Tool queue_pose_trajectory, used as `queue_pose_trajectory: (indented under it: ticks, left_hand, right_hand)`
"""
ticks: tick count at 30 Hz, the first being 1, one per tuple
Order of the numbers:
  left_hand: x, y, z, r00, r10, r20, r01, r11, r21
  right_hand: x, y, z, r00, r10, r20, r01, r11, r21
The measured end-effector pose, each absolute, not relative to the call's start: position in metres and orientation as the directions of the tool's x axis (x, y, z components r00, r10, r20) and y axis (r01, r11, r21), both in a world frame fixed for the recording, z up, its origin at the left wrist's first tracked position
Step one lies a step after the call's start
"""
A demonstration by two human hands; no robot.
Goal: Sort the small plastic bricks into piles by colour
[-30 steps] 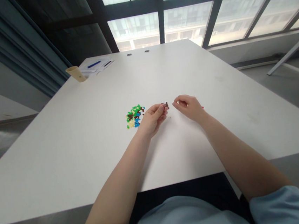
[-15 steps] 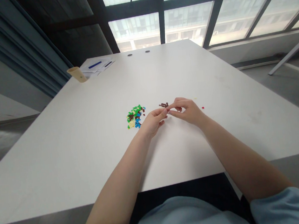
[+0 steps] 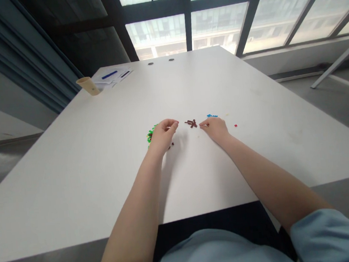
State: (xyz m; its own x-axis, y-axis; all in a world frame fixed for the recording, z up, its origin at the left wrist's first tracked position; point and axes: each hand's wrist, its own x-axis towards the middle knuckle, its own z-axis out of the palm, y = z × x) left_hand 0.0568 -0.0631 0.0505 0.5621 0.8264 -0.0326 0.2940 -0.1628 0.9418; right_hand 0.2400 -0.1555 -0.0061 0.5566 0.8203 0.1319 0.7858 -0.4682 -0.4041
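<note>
1 cluster of brown pieces (image 3: 191, 123) is lying on the white table (image 3: 203, 173), between the 2 hands I am watching remotely. The right hand (image 3: 216, 129), fingertips narrowed, is pointing just beside it, near blue pieces (image 3: 212, 115) and 1 red piece (image 3: 235, 125); the left hand (image 3: 163, 135), thumb and fingers drawn close, is partly hiding a multicoloured pile (image 3: 149, 136), and I cannot tell whether either is holding anything. Farther out, 1 beige cup (image 3: 88, 86) is standing beside papers (image 3: 104, 81).

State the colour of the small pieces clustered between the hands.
The small clustered pieces are brown; see head view.
</note>
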Motion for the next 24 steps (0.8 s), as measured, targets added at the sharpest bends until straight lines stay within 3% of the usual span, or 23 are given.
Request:
queue_pose_trajectory:
  ticks: [11, 13, 16, 19, 24]
  left_hand:
    - [0.050, -0.052, 0.051, 0.551, 0.832, 0.062, 0.279, -0.254, 0.926]
    - [0.045, -0.047, 0.049, 0.531, 0.842, 0.092, 0.389, -0.339, 0.857]
    - [0.037, -0.043, 0.047, 0.545, 0.834, 0.086, 0.614, -0.467, 0.637]
    - [0.034, -0.044, 0.045, 0.602, 0.797, -0.056, 0.715, -0.505, 0.484]
    - [0.039, -0.049, 0.038, 0.607, 0.767, -0.211, 0.776, -0.512, 0.368]
  right_hand:
    - [0.234, -0.154, -0.002, 0.593, 0.781, 0.194, 0.774, -0.486, -0.406]
    - [0.233, -0.155, -0.002, 0.598, 0.782, 0.174, 0.765, -0.492, -0.415]
    - [0.231, -0.156, -0.002, 0.571, 0.808, 0.147, 0.775, -0.470, -0.423]
    - [0.230, -0.156, -0.003, 0.548, 0.826, 0.133, 0.785, -0.453, -0.422]
    - [0.228, -0.154, -0.002, 0.507, 0.850, 0.143, 0.807, -0.409, -0.427]
